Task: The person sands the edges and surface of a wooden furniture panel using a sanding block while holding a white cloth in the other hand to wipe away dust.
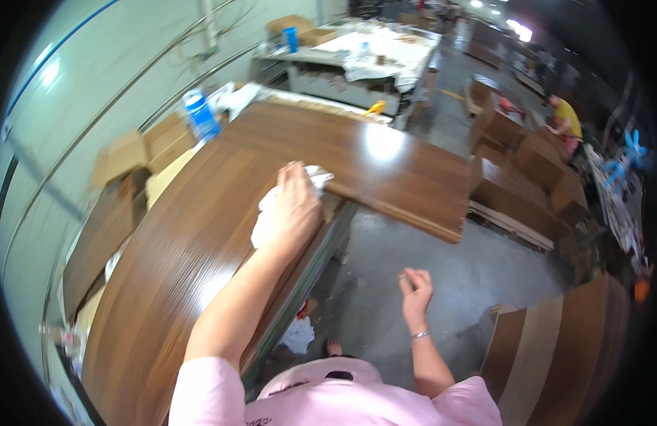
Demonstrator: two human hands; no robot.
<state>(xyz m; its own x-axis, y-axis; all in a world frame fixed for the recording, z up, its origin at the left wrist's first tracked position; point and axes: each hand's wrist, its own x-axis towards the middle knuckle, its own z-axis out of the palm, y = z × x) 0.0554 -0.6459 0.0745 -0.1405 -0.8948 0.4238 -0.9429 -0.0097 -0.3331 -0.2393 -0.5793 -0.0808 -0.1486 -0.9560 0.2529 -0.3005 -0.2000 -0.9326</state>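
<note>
A brown wood-grain panel lies across the workbench, with an arm of it reaching out to the right over the floor. My left hand presses a crumpled white cloth flat against the panel near its inner corner. The cloth sticks out on both sides of the fingers. Away from the panel, my right hand hangs above the floor with its fingers curled together. Something small seems to show at its fingertips, too little to name.
Behind the panel stand a blue-and-white bottle and an open cardboard box. Another cluttered table is farther back. Brown furniture pieces sit on the right, near a person in yellow. Stacked boards stand at lower right.
</note>
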